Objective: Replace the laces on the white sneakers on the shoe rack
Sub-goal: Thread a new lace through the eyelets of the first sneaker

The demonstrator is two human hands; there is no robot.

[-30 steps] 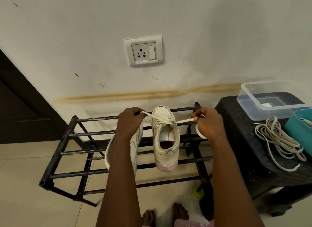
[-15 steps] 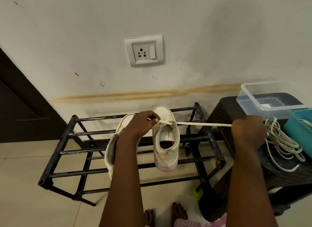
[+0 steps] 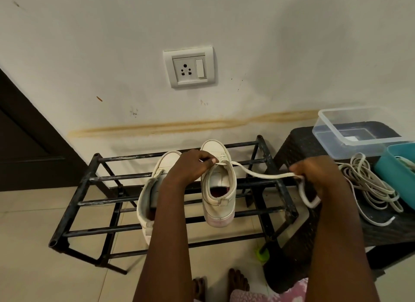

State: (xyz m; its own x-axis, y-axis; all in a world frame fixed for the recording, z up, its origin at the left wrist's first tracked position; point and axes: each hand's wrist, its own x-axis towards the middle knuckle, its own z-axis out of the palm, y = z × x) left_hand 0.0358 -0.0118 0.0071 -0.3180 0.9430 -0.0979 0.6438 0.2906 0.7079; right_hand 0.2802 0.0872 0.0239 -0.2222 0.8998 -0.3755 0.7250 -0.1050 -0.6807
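White sneaker (image 3: 219, 184) on the top bars of the shoe rack (image 3: 74, 202), heel toward the rack's front edge. A second sneaker (image 3: 144, 200) lies tilted on its side, just left of it on the rack. The left grip (image 3: 193, 164) pinches the lace (image 3: 258, 173) at the eyelets. The right grip (image 3: 314, 175) is clenched on the free length past the rack's right end post, and a loop hangs beneath it.

Hazards, as judged: the sneaker rests on thin bars with its heel overhanging, so a hard sideways pull from the right grip could drag or tip it off the rack — only the left pinch steadies it. The hanging loop could snag the rack's right post, or tangle with the lace bundle (image 3: 368, 184) on the black stool (image 3: 298, 149) to the right of the rack. The left forearm lies just beside the tilted second sneaker, so a nudge might send it through the bars.

Change from half a second earlier: the lace then ran taut and straight — the right grip was further from the rack, beside the bundle. Now that grip is nearer the rack and the lace sags. The left grip remains at the eyelets.
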